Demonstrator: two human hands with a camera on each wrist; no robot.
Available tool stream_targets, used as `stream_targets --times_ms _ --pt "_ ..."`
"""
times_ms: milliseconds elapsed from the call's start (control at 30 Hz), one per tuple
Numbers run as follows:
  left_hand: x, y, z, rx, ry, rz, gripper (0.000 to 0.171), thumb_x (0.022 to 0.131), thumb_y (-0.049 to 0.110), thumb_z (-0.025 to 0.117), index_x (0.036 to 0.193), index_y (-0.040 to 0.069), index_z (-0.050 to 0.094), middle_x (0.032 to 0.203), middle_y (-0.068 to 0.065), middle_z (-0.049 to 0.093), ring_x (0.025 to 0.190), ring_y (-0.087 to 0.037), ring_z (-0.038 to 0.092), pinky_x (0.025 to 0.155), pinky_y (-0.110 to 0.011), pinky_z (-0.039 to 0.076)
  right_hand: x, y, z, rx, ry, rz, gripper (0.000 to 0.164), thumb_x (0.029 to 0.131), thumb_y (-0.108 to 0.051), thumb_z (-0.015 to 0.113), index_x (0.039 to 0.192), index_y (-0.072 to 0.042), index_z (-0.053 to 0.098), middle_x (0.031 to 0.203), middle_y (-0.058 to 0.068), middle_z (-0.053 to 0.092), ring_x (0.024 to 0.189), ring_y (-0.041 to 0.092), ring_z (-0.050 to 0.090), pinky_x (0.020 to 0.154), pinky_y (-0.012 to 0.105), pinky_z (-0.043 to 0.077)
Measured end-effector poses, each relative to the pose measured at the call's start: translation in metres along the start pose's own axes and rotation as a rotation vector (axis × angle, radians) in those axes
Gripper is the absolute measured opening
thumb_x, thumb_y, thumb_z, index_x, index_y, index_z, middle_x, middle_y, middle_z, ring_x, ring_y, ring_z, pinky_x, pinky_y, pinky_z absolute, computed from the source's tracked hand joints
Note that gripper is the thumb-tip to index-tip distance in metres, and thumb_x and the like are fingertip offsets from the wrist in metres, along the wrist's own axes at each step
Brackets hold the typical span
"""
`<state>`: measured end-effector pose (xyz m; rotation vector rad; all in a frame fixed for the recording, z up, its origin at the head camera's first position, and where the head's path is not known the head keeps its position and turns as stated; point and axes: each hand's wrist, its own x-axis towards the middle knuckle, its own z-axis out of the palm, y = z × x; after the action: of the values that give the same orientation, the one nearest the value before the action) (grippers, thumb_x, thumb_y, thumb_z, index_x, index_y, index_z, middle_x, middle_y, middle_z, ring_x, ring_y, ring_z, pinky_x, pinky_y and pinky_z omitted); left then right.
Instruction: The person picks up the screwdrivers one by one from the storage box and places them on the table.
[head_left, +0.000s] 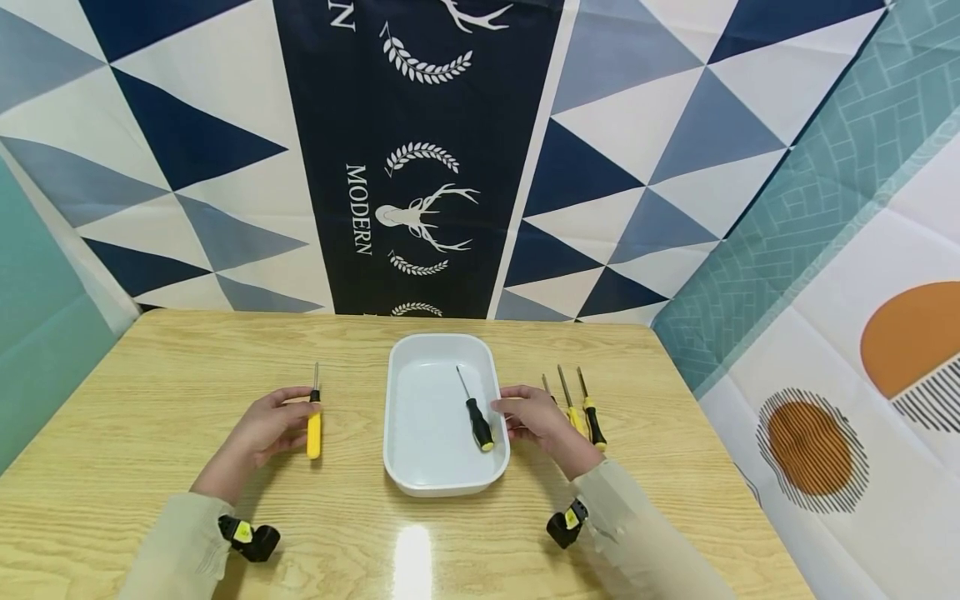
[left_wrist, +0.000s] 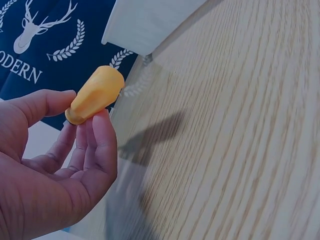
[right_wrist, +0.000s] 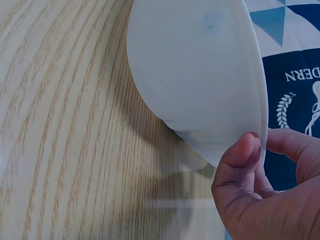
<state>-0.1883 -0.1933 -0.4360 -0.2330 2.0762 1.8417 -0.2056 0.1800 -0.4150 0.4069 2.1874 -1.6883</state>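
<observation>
My left hand [head_left: 273, 427] pinches a yellow-handled screwdriver [head_left: 314, 433] between thumb and fingers, left of the white tray [head_left: 420, 483]. Its thin metal shaft points toward the wall. In the left wrist view, the yellow handle [left_wrist: 99, 92] is held above the table, with its shadow on the wood. The right hand [head_left: 536, 417] pinches the tray's right rim; the right wrist view shows thumb and fingers on either side of that rim [right_wrist: 262, 100]. Inside the tray, toward its right side, lies a black screwdriver [head_left: 480, 427] with a yellow end.
Several screwdrivers lie on the wooden table [head_left: 337, 533] right of the tray, among them a yellow one [head_left: 576, 418] and a black-and-yellow one [head_left: 595, 423]; the right hand partly hides them. A patterned cloth [head_left: 420, 167] hangs behind the table's far edge.
</observation>
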Motion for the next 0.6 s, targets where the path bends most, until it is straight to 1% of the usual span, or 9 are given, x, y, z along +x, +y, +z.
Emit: stream_targets --times_ms 233,467,600 --pt "-0.0007 -0.0012 -0.0056 0.014 0.011 -0.013 0.063 0.092 0.026 0.059 0.143 0.003 0.03 0.091 0.006 0.057 0.078 -0.007 0.057 0.069 -0.024 0.055 0.0005 0.0003 0.0 0.001 -0.012 -0.002 0.035 0.088 -0.014 0.063 0.12 -0.004 0.056 0.071 0.004 0.06 0.053 0.012 0.052 0.05 0.023 0.046" --pt "-0.0005 -0.003 -0.0081 0.064 0.021 -0.013 0.063 0.092 0.026 0.058 0.143 0.002 0.03 0.093 0.003 0.056 0.078 -0.008 0.056 0.069 -0.025 0.055 0.001 0.0008 -0.0005 0.001 -0.019 -0.004 0.035 0.087 -0.014 0.063 0.121 -0.004 0.056 0.072 0.004 0.059 0.054 0.012 0.052 0.051 0.023 0.046" --pt "0.0003 -0.0038 -0.0092 0.081 0.026 -0.013 0.062 0.092 0.025 0.057 0.143 0.003 0.03 0.09 0.004 0.058 0.077 -0.008 0.057 0.069 -0.024 0.055 0.0016 0.0012 -0.0004 -0.003 -0.021 -0.01 0.036 0.088 -0.014 0.063 0.121 -0.003 0.055 0.072 0.004 0.06 0.055 0.012 0.053 0.051 0.023 0.046"
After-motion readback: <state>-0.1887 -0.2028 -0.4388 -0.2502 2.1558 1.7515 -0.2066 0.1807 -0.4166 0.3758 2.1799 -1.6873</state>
